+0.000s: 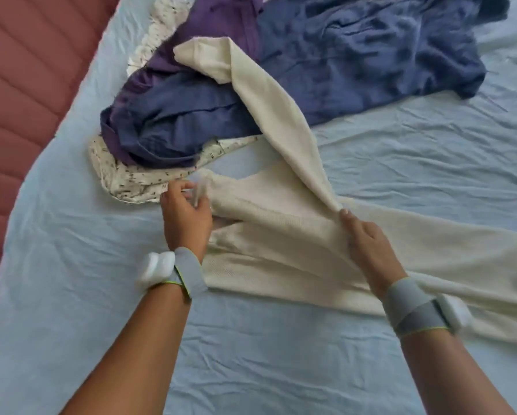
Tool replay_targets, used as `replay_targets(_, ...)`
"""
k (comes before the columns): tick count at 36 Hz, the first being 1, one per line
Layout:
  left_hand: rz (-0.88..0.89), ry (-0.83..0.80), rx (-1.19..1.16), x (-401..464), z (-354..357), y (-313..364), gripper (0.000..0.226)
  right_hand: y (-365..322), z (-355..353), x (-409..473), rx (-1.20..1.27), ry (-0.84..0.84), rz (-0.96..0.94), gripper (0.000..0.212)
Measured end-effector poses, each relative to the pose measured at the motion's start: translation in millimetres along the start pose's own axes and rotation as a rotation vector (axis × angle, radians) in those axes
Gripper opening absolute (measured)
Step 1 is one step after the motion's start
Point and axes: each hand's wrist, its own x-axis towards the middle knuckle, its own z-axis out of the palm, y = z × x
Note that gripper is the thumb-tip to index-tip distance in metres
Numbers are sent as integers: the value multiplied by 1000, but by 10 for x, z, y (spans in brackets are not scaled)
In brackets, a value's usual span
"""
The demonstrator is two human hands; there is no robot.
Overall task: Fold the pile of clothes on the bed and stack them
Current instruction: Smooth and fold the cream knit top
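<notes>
Left hand and right hand, fingers pinching cream garment between them

Light blue bedsheet, wrinkled, covering the bed. Pink quilted padded surface along its upper left edge

Wrinkled pale-blue sheet over bed – pink quilted panel at left, soft daylight.

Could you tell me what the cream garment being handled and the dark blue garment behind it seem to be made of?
Cream garment: looks like a soft matte knit, given its fine ribbed texture and thick drape. Dark blue garment: probably a thin woven cotton or linen type, matte and heavily crumpled with sharp creases. Neither fibre is certain.
</notes>
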Motion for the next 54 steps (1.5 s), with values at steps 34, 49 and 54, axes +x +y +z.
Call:
replay_targets(34,423,-208,500,-799,1649,503,73,-992,570,1712,-312,24,-207,29)
replay_targets(49,752,-248,538,-898,1526,503,75,-453,-374,748,1300,-144,225,28)
replay_targets(54,815,-420,153,-1040,1332,554,66,-474,-561,398,1208,-319,336,28)
